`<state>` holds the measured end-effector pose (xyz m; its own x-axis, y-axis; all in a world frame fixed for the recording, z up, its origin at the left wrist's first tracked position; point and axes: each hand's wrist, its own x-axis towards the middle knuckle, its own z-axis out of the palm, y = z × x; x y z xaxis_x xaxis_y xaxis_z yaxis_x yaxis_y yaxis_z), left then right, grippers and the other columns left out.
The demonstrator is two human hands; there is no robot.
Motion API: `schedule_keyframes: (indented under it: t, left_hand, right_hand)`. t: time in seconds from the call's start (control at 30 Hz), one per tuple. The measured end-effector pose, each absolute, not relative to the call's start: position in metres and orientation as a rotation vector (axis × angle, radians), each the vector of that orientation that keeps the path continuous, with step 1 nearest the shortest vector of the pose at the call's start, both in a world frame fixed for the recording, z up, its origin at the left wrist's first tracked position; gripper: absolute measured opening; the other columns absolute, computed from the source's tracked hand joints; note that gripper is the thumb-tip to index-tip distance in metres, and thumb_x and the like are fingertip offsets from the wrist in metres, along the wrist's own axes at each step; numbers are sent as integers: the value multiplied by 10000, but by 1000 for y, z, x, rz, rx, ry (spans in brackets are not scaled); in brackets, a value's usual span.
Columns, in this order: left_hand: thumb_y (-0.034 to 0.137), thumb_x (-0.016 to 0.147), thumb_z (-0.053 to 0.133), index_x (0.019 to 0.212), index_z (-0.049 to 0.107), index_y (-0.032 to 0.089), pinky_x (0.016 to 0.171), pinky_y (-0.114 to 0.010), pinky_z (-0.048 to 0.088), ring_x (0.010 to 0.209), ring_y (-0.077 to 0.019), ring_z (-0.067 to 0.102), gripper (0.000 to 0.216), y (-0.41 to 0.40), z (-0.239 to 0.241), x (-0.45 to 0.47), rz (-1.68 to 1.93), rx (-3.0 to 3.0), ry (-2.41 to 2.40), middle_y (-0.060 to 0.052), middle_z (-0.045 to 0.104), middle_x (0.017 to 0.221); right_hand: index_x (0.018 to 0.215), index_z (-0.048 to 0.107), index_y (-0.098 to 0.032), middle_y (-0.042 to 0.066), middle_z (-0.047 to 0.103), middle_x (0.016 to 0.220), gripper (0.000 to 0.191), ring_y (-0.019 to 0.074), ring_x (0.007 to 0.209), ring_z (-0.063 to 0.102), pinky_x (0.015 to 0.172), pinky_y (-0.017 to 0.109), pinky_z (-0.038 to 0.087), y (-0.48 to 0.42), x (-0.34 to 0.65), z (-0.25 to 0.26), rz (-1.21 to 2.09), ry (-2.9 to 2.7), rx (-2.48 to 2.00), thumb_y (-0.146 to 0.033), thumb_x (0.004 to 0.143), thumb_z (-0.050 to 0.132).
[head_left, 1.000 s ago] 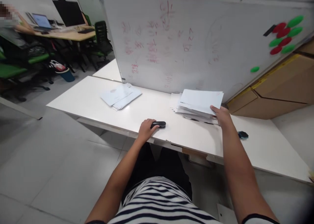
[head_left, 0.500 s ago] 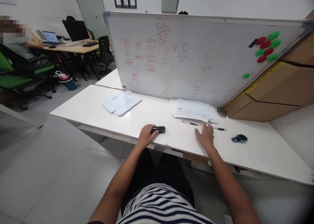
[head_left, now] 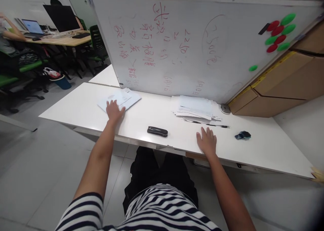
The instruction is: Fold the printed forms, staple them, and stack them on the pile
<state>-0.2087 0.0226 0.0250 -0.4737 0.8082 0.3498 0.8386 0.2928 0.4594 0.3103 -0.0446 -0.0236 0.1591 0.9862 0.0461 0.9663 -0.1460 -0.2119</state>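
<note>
My left hand (head_left: 115,112) reaches over the near part of a small stack of pale papers (head_left: 129,97) at the left of the white desk (head_left: 76,106). Its fingers are spread on or just above the sheets. A black stapler (head_left: 157,131) lies by itself between my two hands. My right hand (head_left: 207,141) rests on the desk with fingers apart and holds nothing. Just beyond it are a thicker stack of papers (head_left: 194,106) and a dark pen (head_left: 217,125) lying along that stack's near edge.
A whiteboard (head_left: 162,48) with red writing and round magnets stands along the desk's back. Cardboard boxes (head_left: 275,85) lean at the right. A small dark blue object (head_left: 243,135) lies on the desk's right part. Another person (head_left: 12,35) sits at a far desk on the left.
My left hand has let go of the stapler and moved left to the small paper stack. The right hand has drawn slightly back from the thicker stack. The view has shifted downward.
</note>
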Motion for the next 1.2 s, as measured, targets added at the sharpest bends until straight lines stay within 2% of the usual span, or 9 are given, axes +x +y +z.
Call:
schedule_keyframes:
  t: [0.13,0.2,0.37,0.5,0.6,0.7,0.97,1.1,1.2]
  left_hand:
    - [647,735,580,1477,199,70,1129,-571,144,1444,-416,11,1014,25,12,-227,-796,-1310,-2630,-243,150,1556]
    - [664,748,554,1489,159,89,1131,-565,140,1445,-402,58,1017,26,7,-228,-801,-1312,-2665,-231,188,1551]
    - [644,760,567,1469,195,122,1129,-558,136,1369,-367,295,956,30,4,-230,-892,-1249,-2705,-215,412,1435]
    - [602,762,603,1413,322,137,1068,-554,240,1256,-382,415,848,32,4,-232,-903,-1127,-2692,-206,513,1335]
    - [610,809,539,1241,519,139,983,-547,318,1157,-394,474,639,32,3,-234,-824,-1151,-2670,-207,577,1223]
    - [589,877,435,1069,609,153,912,-521,368,1078,-372,516,507,32,4,-236,-780,-1164,-2660,-192,618,1120]
    - [365,986,227,917,589,165,772,-350,430,877,-238,583,420,18,15,-235,-1109,-867,-2660,-128,633,970]
    - [292,967,295,869,550,171,808,-324,425,893,-212,570,300,6,23,-225,-1213,-823,-2614,-108,623,955]
    - [303,952,344,755,490,191,797,-303,418,818,-180,538,270,-8,40,-209,-1336,-876,-2494,-61,589,828]
  right_hand:
    - [1446,387,-153,168,267,1548,627,333,1430,206,1128,519,173,-45,310,-24,91,-1927,-2226,-493,943,229]
    - [1442,392,-152,172,275,1543,622,336,1426,213,1126,520,178,-45,310,-25,72,-1924,-2222,-486,942,234]
    - [1444,384,-162,166,270,1548,616,334,1427,214,1122,526,184,-44,312,-26,105,-1919,-2228,-485,940,242]
    - [1442,389,-163,160,267,1550,615,330,1430,204,1125,524,176,-44,312,-27,103,-1912,-2229,-487,940,241]
    - [1443,386,-169,154,270,1549,623,325,1430,206,1126,520,173,-43,312,-28,104,-1904,-2232,-501,940,229]
    - [1441,391,-167,156,277,1546,633,325,1428,213,1126,516,176,-43,312,-29,100,-1903,-2228,-512,939,221]
    - [1435,400,-159,160,278,1545,638,323,1429,213,1125,512,172,-43,312,-27,120,-1898,-2200,-512,934,221]
    - [1432,404,-161,146,267,1553,634,317,1437,192,1134,507,155,-45,310,-22,179,-1877,-2181,-510,936,222]
    - [1417,427,-142,158,281,1546,627,325,1431,208,1137,502,155,-48,309,-22,163,-1873,-2156,-501,938,239]
